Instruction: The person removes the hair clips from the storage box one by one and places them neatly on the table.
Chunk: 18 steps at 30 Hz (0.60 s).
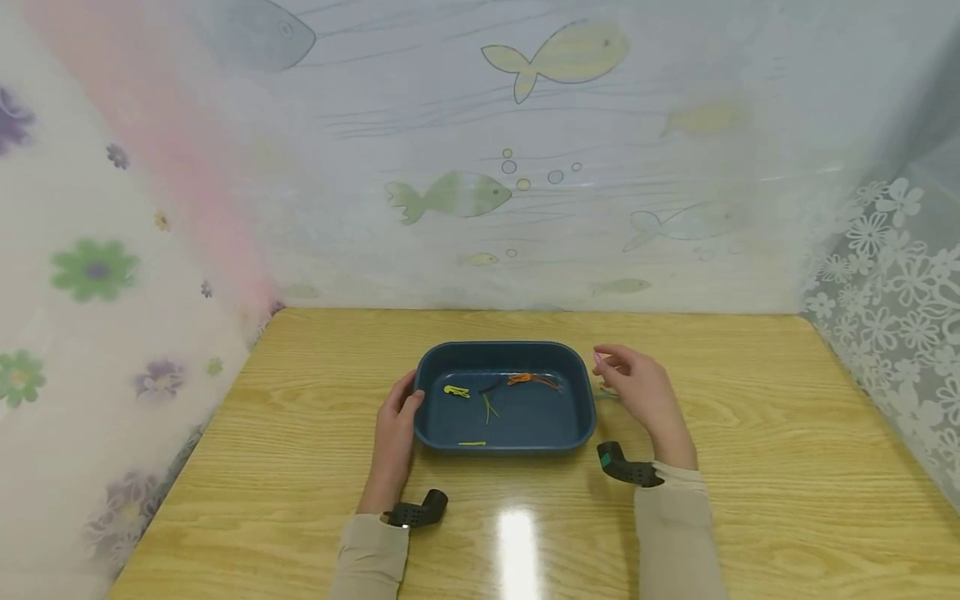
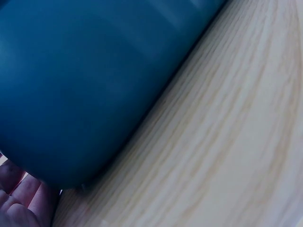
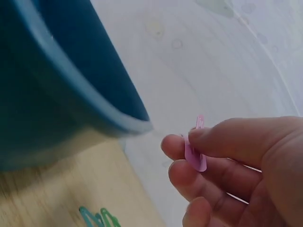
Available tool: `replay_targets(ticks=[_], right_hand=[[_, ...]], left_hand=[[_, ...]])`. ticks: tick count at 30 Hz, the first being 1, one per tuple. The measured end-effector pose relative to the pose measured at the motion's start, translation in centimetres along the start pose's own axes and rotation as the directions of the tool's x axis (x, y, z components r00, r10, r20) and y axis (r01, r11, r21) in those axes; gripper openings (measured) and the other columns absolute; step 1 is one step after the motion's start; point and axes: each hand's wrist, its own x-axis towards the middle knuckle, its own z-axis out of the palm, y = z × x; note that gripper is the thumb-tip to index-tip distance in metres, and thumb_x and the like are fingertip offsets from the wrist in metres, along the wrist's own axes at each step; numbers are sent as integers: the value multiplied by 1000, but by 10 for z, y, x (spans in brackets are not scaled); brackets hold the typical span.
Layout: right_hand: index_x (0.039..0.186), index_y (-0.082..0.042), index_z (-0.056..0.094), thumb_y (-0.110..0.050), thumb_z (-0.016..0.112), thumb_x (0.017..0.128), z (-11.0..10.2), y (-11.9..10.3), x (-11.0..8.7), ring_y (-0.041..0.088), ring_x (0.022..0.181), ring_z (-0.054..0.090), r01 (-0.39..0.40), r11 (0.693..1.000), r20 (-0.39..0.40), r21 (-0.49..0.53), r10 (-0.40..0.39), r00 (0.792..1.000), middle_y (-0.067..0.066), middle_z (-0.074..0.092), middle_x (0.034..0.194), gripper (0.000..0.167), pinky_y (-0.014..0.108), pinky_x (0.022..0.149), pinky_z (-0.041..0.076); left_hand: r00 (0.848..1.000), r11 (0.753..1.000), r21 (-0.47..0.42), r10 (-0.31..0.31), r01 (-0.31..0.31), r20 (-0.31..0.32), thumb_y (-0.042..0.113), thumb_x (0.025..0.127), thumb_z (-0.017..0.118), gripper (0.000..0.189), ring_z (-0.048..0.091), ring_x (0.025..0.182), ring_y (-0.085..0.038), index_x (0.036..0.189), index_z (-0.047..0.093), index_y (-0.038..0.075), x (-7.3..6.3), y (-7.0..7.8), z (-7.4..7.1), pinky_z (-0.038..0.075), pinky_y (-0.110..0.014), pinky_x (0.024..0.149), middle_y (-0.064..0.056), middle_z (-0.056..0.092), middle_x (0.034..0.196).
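A dark blue rectangular basin (image 1: 506,443) sits on the wooden table. At its left end, my left hand (image 1: 394,425) holds the wall, thumb at the rim and fingers along the outside. My right hand (image 1: 637,390) is raised just beyond the right rim. Between its thumb and index finger it pinches a small pink hair clip (image 3: 195,153). Inside the basin lie a yellow bundle (image 1: 456,391), an orange bundle (image 1: 522,378), a dark strip (image 1: 491,387), thin green strands (image 1: 487,407) and a yellow strip (image 1: 472,443).
Green and teal looped pieces (image 3: 110,217) lie on the table (image 1: 765,433) below my right hand, beside the basin. Behind the table hangs a pale curtain (image 1: 450,275) with fish drawings. Flowered sheets (image 1: 97,350) close off the left and right sides.
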Motion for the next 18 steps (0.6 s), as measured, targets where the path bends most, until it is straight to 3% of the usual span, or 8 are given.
replay_targets(ticks=[7,14,18], right_hand=[[127,-10,49,-53,45,85,-3,9,0,25,95,59,-12,998,-32,-55,10,999,6,64,101,61,42,79,43],[118,-10,57,-37,51,89,-7,16,-4,28,99,56,-39,998,-64,-53,36,997,9,63,105,41,44,80,42],[116,-10,59,-37,52,89,-7,18,-4,30,101,54,-62,996,-76,-57,58,995,11,61,110,39,44,80,42]], left_hand=[[1000,1000,-10,0,0,3,28,91,49,35,39,118,-7,125,50,24,0,0,0,30,-31,100,9,47,126],[1000,1000,-13,2,-2,9,28,91,49,35,38,119,-7,126,48,23,-1,0,0,29,-32,101,8,46,127],[1000,1000,-25,4,-3,14,27,91,48,36,38,119,-7,127,48,22,-1,0,0,29,-31,101,8,46,127]])
